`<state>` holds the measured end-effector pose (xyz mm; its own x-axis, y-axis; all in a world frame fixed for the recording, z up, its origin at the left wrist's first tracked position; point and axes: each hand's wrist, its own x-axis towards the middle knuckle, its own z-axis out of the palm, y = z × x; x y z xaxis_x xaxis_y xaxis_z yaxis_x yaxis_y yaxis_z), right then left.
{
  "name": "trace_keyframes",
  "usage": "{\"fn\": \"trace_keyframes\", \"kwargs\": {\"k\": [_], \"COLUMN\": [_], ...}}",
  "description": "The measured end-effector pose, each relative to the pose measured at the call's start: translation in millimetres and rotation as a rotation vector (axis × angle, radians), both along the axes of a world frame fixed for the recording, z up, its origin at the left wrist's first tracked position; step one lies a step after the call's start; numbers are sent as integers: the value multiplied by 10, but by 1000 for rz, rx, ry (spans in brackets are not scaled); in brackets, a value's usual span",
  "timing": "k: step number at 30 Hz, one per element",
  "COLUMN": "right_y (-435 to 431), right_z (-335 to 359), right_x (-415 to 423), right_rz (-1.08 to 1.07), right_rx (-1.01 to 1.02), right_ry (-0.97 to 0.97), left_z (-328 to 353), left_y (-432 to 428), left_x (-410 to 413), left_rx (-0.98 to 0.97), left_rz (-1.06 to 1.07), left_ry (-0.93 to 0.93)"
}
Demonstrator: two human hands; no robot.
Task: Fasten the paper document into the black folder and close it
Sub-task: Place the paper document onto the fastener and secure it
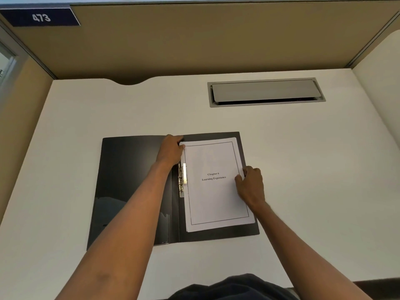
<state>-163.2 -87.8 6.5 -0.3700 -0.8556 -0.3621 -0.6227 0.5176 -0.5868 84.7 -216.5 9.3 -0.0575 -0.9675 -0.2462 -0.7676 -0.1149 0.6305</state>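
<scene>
White bench (86, 118) in a beige-walled cubicle, seen from above — a dark bit of clothing at the near edge, both bare forearms reaching forward over it.

Black folder (129, 182) lies open flat mid-bench, left cover bare and glossy, spine running near to far. Paper document (216, 191) sits on the right half, face up, title page reading "Chapter 6 Learning Experience", a few sheets slightly fanned at the edges. Its left edge lies at the metal clip (181, 180) along the spine; can't tell if the clip has it clamped yet.

Right hand (251, 185) is on the stack's right edge, fingers curled and grip closed around the sheet edge with the thumb on top — looks like it's squaring the stack and pushing it toward the spine. Left hand (171, 150) is at the far left corner of the pages by the top of the spine, fingers bent down onto the paper corner and folder, grip partly closed, pressing rather than pinching — likely pinning the corner so the sheets stay put at the clip.

Judgement: fastening step in progress, cover not yet closed.

Further back — a grey cable hatch (266, 92) set in the bench, then the partition with a blue tag (41, 17) marked 473.
</scene>
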Motion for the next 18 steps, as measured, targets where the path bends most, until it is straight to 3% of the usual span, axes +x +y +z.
{"fn": "trace_keyframes", "kwargs": {"k": [18], "right_y": [91], "right_z": [44], "right_x": [29], "right_rz": [-29], "right_rx": [19], "right_ry": [-24], "left_z": [-152], "left_y": [-40], "left_x": [44], "left_rx": [-43], "left_rz": [131], "left_ry": [143]}}
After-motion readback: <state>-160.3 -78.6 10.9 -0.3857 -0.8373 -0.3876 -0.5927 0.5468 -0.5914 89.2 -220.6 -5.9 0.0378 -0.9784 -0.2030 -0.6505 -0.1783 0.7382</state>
